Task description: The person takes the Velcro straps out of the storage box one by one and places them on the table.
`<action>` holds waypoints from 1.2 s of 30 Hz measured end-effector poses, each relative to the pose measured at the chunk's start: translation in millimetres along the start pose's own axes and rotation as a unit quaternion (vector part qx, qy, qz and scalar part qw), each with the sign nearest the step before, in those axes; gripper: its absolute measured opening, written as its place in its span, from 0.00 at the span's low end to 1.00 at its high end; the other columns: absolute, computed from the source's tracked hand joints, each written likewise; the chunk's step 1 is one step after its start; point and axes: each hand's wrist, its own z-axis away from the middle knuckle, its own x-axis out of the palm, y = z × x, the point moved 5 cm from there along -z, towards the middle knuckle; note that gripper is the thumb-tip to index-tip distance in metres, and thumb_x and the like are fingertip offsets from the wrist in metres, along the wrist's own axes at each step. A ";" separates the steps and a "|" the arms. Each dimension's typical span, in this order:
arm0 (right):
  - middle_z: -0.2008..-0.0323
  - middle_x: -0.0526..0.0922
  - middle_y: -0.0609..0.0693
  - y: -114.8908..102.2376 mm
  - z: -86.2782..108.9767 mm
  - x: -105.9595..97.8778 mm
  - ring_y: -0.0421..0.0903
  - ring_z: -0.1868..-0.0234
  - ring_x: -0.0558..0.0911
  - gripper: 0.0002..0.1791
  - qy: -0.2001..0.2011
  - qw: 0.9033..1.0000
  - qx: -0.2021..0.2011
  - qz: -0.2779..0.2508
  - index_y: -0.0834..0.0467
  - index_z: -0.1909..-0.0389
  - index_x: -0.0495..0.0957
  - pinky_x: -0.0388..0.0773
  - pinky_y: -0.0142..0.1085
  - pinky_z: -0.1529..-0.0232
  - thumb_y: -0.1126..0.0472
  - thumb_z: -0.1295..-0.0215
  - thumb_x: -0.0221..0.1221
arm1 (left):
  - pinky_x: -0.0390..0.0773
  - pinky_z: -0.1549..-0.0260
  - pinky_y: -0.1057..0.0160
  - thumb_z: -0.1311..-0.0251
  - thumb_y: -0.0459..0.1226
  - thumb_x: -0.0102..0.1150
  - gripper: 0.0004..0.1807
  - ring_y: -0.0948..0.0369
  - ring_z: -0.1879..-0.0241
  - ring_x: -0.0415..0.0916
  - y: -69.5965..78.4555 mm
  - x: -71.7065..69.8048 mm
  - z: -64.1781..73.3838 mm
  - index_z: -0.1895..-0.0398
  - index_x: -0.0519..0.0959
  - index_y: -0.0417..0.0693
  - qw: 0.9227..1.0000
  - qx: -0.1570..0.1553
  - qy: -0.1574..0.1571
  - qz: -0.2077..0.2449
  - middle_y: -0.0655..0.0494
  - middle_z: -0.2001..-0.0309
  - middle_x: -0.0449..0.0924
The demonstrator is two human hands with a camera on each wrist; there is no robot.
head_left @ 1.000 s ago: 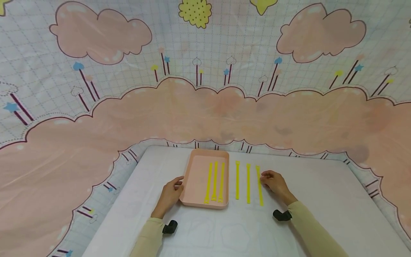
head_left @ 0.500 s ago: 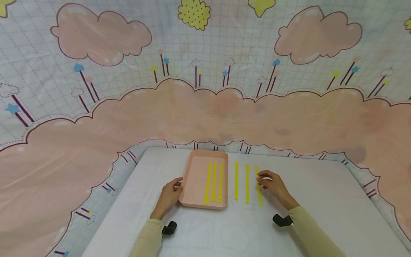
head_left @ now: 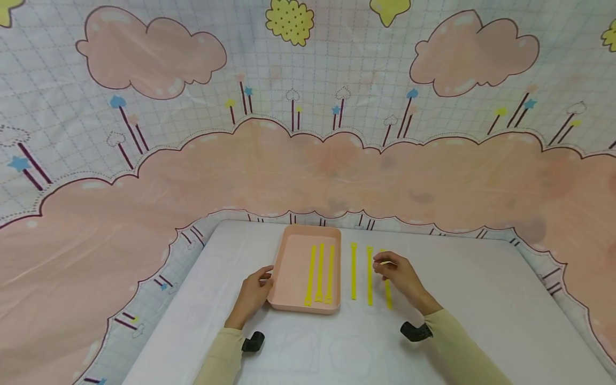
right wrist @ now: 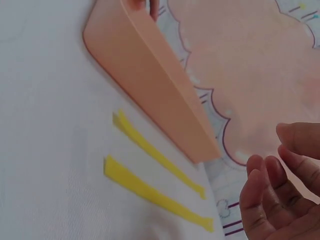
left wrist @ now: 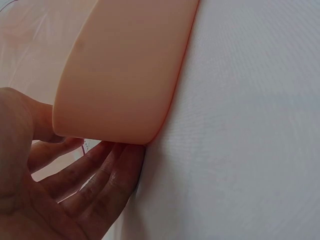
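My left hand (head_left: pixel 255 294) is at the left side of a shallow peach tray (head_left: pixel 289 267); in the left wrist view its fingertips (left wrist: pixel 132 155) touch the tray's outer wall, thumb at the rim. Three long yellow strips (head_left: pixel 320 278) with notched ends lie in the tray's right half. Three similar strips stand in a row on the table right of it: a left one (head_left: pixel 353 272), a middle one (head_left: pixel 370 283) and a right one (head_left: pixel 388 294). Above the right strip, partly covering it, hovers my right hand (head_left: pixel 399 275), fingers bent and nothing between them.
The white table (head_left: pixel 457 278) reaches back to a cloth backdrop (head_left: pixel 308 171) printed with clouds and stars. Both wrists wear black camera mounts, one near the left cuff (head_left: pixel 253 342) and one near the right.
My right hand has moved left from beside the right strip to over it, fingertips now close to the middle strip. The left hand stays at the tray, and the strips keep their places.
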 end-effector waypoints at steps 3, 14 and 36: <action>0.52 0.81 0.60 -5.3 1.9 4.3 0.56 0.53 0.81 0.16 -0.006 1.000 -0.012 -0.005 0.65 0.46 0.75 0.81 0.36 0.58 0.63 0.32 0.59 | 0.82 0.60 0.54 0.35 0.33 0.55 0.22 0.47 0.53 0.83 -0.3 0.2 0.1 0.37 0.75 0.43 1.000 -0.004 0.000 0.002 0.38 0.50 0.82; 0.46 0.77 0.66 -18.6 2.4 22.5 0.54 0.51 0.82 0.15 -0.032 0.998 -0.034 -0.049 0.65 0.47 0.75 0.82 0.33 0.55 0.64 0.32 0.58 | 0.82 0.60 0.54 0.35 0.32 0.55 0.23 0.47 0.53 0.83 2.2 0.5 -0.5 0.37 0.75 0.43 1.000 -0.002 -0.001 0.004 0.38 0.49 0.82; 0.45 0.77 0.67 -37.9 1.7 65.7 0.53 0.50 0.83 0.16 -0.074 0.992 -0.060 -0.088 0.66 0.46 0.74 0.83 0.36 0.54 0.66 0.32 0.58 | 0.82 0.57 0.52 0.35 0.33 0.56 0.22 0.47 0.52 0.83 -1.8 2.6 -1.7 0.36 0.75 0.45 1.000 -0.008 -0.002 -0.003 0.39 0.49 0.82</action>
